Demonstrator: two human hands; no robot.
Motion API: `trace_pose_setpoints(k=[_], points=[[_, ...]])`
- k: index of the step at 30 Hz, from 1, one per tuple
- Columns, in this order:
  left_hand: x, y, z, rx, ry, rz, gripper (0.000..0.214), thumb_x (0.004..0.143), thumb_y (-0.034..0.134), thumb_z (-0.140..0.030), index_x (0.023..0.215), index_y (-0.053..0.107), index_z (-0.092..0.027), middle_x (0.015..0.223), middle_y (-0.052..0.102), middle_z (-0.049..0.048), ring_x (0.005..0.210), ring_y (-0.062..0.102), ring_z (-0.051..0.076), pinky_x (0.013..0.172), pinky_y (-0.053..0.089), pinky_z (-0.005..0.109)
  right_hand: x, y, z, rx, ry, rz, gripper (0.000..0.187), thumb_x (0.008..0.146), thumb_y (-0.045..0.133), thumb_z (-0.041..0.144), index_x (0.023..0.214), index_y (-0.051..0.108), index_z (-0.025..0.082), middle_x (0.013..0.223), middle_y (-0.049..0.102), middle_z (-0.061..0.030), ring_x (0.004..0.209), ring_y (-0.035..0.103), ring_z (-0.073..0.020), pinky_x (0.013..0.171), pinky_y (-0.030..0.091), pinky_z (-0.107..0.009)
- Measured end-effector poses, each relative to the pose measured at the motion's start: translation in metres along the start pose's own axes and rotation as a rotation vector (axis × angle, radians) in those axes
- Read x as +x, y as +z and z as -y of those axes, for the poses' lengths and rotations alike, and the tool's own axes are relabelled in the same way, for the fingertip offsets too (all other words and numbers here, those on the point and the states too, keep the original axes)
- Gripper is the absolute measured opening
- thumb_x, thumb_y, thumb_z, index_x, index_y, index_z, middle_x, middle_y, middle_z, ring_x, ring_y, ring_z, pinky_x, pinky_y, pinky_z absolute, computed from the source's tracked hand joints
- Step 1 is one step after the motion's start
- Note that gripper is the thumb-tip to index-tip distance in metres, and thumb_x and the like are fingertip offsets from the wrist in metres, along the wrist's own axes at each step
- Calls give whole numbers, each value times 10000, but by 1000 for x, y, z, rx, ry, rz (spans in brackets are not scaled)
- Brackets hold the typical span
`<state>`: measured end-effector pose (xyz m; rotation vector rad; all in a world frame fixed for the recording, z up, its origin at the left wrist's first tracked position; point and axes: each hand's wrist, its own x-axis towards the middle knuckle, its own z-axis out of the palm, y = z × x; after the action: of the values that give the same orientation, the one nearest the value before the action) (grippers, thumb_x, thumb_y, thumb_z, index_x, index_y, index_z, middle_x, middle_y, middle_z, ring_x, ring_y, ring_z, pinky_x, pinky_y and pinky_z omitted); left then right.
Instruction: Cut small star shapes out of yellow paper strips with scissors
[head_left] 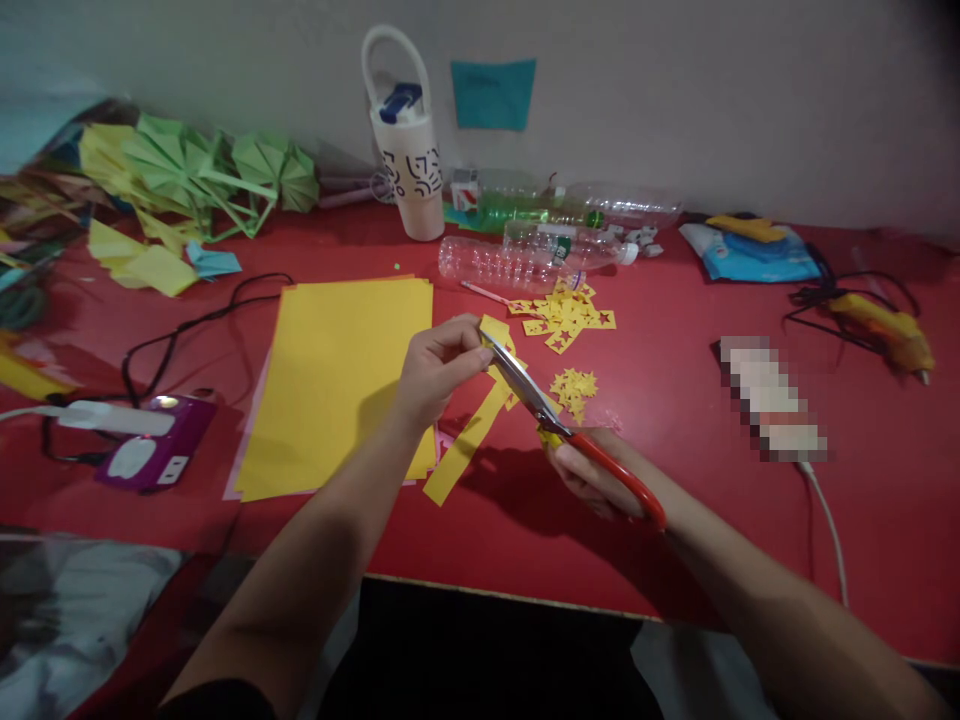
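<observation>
Between thumb and fingers, my left hand [444, 362] pinches a small piece of yellow paper [495, 326]. My right hand [592, 478] grips red-handled scissors [534, 392], whose blade tips reach up to that paper beside my left fingertips. Under the blades lies a yellow paper strip [466, 446] on the red table [480, 545]. Small yellow paper stars [576, 392] are heaped just beyond my right hand. Farther back is a pile of yellow paper pieces with star-shaped holes [564, 316]. A stack of yellow paper sheets [337, 370] lies to the left, partly behind my left forearm.
Clear plastic bottles [510, 264] lie near the wall beside a white tumbler [414, 170]. A phone [772, 398] with a cable and a yellow glue gun [885, 330] are at right. At left are a purple power socket [157, 440], black cords and folded green paper [180, 165].
</observation>
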<state>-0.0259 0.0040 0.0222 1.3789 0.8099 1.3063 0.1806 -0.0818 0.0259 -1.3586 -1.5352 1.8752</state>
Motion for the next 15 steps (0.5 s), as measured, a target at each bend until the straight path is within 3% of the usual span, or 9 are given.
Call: trace_pose_setpoints(k=[6, 11, 15], points=[[1, 1, -1, -44, -30, -17, 243, 639, 673, -230, 473, 500, -192, 609, 472, -12, 631, 454, 117, 627, 419, 297, 4, -1, -5, 51, 6, 27, 524, 836, 550, 678, 609, 387, 235, 411, 345, 101, 291, 322, -47, 269, 276, -190], [3, 0, 0, -113, -192, -116, 207, 586, 661, -213, 468, 494, -179, 617, 516, -26, 614, 535, 96, 683, 532, 309, 5, -6, -9, 118, -80, 50, 534, 837, 515, 727, 679, 456, 221, 439, 375, 109, 306, 329, -45, 298, 318, -181], [7, -4, 0, -125, -310, -194, 180, 564, 629, -198, 458, 485, -178, 493, 466, -48, 504, 504, 71, 555, 503, 233, 5, -10, -8, 115, -86, 64, 544, 844, 505, 734, 667, 438, 224, 428, 370, 112, 298, 330, -46, 302, 320, -183]])
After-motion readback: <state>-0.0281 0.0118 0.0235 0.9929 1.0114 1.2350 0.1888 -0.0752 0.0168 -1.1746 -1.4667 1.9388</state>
